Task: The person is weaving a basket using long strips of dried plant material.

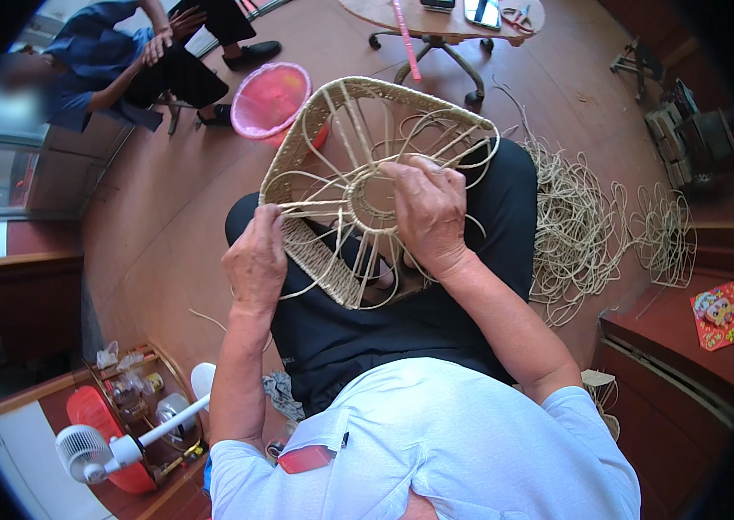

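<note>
A half-woven basket frame [324, 271] of pale cord rests across my lap, its rounded-square rim wrapped in cord. Cord spokes run from the rim to a small ring [355, 208] in the middle. My left hand [256, 260] is closed at the left rim, thumb and fingers pinching the cord strands that stretch toward the ring. On the right side of the ring my right hand [429, 208] is closed, fingers bent over cord there; the exact strand is partly hidden by the hand. Loose cord ends curl out around the spokes.
A big heap of loose cord [571, 230] lies on the floor to my right. Ahead stand a pink lined bucket [272, 100] and a round wheeled table [454, 16]. Another person [124, 61] sits at far left. A white fan [90, 452] stands at lower left.
</note>
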